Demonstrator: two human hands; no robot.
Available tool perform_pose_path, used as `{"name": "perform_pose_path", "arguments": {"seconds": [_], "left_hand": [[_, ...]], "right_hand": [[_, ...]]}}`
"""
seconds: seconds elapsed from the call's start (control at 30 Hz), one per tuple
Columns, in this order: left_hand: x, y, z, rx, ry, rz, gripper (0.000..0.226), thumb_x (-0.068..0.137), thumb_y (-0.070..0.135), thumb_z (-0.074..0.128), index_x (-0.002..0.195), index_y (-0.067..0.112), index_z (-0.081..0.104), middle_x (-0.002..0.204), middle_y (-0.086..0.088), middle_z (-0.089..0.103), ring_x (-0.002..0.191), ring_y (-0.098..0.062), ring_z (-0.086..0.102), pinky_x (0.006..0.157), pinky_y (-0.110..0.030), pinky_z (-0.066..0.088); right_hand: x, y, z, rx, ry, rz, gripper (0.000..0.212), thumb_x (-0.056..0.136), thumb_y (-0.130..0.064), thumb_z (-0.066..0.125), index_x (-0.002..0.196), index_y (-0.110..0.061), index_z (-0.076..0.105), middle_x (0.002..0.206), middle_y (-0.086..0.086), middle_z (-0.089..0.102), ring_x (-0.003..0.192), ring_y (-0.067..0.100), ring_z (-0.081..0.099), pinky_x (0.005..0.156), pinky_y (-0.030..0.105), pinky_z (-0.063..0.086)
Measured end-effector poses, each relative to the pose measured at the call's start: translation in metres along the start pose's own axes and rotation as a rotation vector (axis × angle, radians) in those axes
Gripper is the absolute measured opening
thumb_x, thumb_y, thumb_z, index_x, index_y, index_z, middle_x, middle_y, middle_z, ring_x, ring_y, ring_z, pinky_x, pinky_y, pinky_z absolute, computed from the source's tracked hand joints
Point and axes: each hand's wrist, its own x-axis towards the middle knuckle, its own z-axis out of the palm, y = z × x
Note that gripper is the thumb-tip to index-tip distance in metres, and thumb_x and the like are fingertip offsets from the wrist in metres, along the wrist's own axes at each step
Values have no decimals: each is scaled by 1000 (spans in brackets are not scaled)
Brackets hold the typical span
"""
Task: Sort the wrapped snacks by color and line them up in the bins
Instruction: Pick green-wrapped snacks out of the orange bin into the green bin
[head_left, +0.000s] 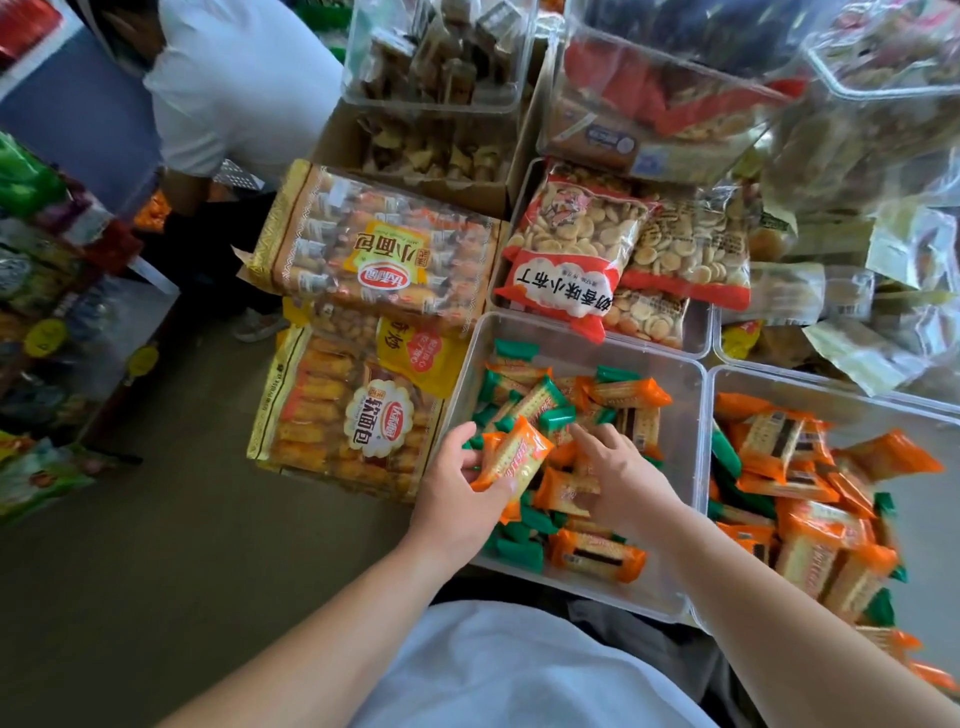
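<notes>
Left hand over the near-left corner of the clear bin, grip closed on one orange snack pack, pinched by its lower end and lifted clear of the heap. Right hand reaches into the same bin, fingers spread and pressing on another orange pack; cannot tell whether its grip has closed on it or only rests there.

Bin contents: orange packs and green packs mixed together, no rows formed yet. Second bin to the right also holds a mixed pile, mostly orange.

Judgement: step in hand is pulling orange out of the mix. Early in the task.

To do it well: gather oranges one at a time, turn each the same way up, stack flat in the left hand. Clear one side of the bin first so a row has a wall to butt against. Crinkly wrappers likely slide; hold by the body, not the sealed end.
</notes>
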Motion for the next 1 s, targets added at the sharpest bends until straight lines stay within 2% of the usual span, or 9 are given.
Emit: {"name": "perform_pose_path", "arguments": {"seconds": [0.13, 0.2, 0.33, 0.43, 0.57, 0.67, 0.73, 0.87, 1.0], "left_hand": [[1, -6, 1, 30, 1, 17, 78, 91, 17, 80, 155, 27, 38, 124, 9, 65, 103, 2, 65, 79, -19, 59], [2, -10, 2, 67, -3, 12, 79, 90, 21, 81, 155, 28, 37, 122, 10, 65, 103, -2, 66, 82, -24, 61], [2, -13, 4, 195, -41, 21, 96, 66, 58, 78, 151, 34, 40, 121, 10, 67, 106, -11, 68, 91, -42, 62], [4, -4, 7, 139, 3, 44, 87, 71, 49, 85, 147, 39, 44, 115, 17, 67, 101, -7, 69, 88, -39, 62], [6, 27, 28, 24, 0, 108, 61, 86, 32, 84, 133, 45, 48, 113, 18, 69, 93, 3, 70, 76, -20, 61], [-1, 50, 63, -13, -93, 130, 57, 82, 34, 85, 131, 39, 56, 111, 12, 71, 99, -5, 70, 88, -36, 62], [-7, 61, 91, -1, -182, 134, 52, 77, 40, 86, 121, 41, 59, 104, 8, 73, 93, -11, 71, 84, -42, 62], [-20, 82, 148, 50, -325, 172, 48, 74, 45, 82, 115, 39, 58, 97, 10, 73, 87, -10, 71, 80, -43, 63], [-28, 98, 199, 141, -355, 223, 52, 82, 43, 84, 125, 35, 56, 106, 15, 69, 97, -6, 67, 84, -29, 59]], "right_hand": [[-10, 2, 8, 53, 72, 28, 84, 83, -41, 82, 152, -29, 36, 134, -5, 34, 128, 21, 45, 88, 33, 54], [-19, 2, 7, 107, 76, 43, 71, 79, -43, 84, 137, -33, 44, 128, -9, 40, 113, 18, 54, 76, 32, 52], [-43, -3, -4, 252, 147, 166, 54, 82, -44, 80, 123, -35, 46, 117, -12, 62, 89, 14, 56, 70, 33, 51], [-64, -7, -19, 456, 357, 243, 54, 77, -56, 83, 114, -41, 46, 102, -18, 64, 86, 12, 63, 69, 34, 57], [-93, 5, -32, 804, 563, 346, 52, 80, -42, 86, 119, -44, 52, 100, -18, 69, 86, 1, 68, 74, 34, 62], [-120, 30, -35, 946, 662, 426, 51, 85, -36, 84, 124, -40, 52, 97, -21, 68, 84, -13, 65, 69, 13, 56], [-141, 51, -34, 974, 738, 511, 49, 86, -39, 83, 126, -38, 54, 96, -20, 68, 81, -15, 64, 64, 6, 50], [-179, 94, -28, 1090, 877, 694, 45, 82, -45, 85, 118, -34, 61, 103, -12, 72, 91, 1, 69, 77, 23, 54], [-200, 132, -30, 1112, 944, 741, 42, 86, -48, 80, 118, -37, 56, 103, -13, 70, 93, 4, 68, 84, 29, 54]]}}
